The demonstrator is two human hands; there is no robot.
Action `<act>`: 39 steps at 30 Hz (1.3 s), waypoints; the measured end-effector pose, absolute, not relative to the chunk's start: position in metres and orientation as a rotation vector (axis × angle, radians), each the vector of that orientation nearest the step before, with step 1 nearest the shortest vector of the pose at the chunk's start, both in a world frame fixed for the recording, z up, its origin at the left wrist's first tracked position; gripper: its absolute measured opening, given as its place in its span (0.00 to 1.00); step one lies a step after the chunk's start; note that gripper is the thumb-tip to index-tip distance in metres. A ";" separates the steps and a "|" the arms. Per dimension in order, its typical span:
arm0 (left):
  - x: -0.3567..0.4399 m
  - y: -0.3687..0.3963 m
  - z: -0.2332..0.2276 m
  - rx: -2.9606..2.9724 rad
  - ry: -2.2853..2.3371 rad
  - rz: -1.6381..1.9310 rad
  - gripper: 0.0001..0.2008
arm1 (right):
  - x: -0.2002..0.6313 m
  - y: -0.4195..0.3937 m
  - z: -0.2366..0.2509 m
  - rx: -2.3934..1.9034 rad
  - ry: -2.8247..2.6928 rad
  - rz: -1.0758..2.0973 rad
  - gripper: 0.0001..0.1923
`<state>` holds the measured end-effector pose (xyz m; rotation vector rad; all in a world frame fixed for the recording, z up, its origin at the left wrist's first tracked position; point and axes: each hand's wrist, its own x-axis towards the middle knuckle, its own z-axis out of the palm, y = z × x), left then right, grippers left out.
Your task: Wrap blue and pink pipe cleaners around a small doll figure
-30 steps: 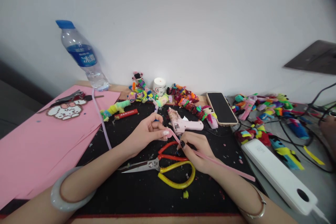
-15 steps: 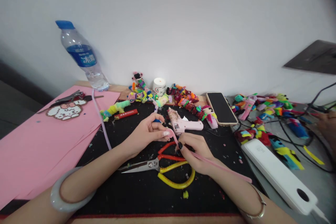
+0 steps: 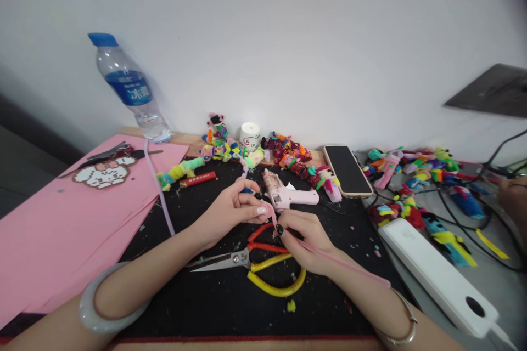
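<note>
Between both hands, a long pink fuzzy pipe cleaner (image 3: pixel 341 262) is being pinched: left hand (image 3: pixel 230 209) gripping its coiled end, right hand (image 3: pixel 307 238) closing around its stem, just above yellow-and-red-handled steel scissors (image 3: pixel 263 260).

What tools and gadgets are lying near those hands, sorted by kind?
Scissors: 2
Glue gun: 1
Phone: 1
Water bottle: 1
White power strip: 1
Total: 6

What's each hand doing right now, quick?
Left hand: closed, pinching one end of the pink pipe cleaner.
Right hand: closed around the same pipe cleaner, further along.
</note>
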<state>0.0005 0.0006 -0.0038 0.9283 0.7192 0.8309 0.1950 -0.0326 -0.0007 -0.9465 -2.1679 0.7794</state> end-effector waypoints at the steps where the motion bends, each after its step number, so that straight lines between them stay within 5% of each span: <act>1: 0.001 0.001 -0.004 0.928 0.719 0.830 0.18 | 0.195 -0.033 -0.001 -0.944 -2.170 0.778 0.09; 39: 0.006 -0.003 -0.002 0.964 0.742 0.894 0.16 | 0.191 -0.033 -0.004 -0.962 -2.307 0.588 0.12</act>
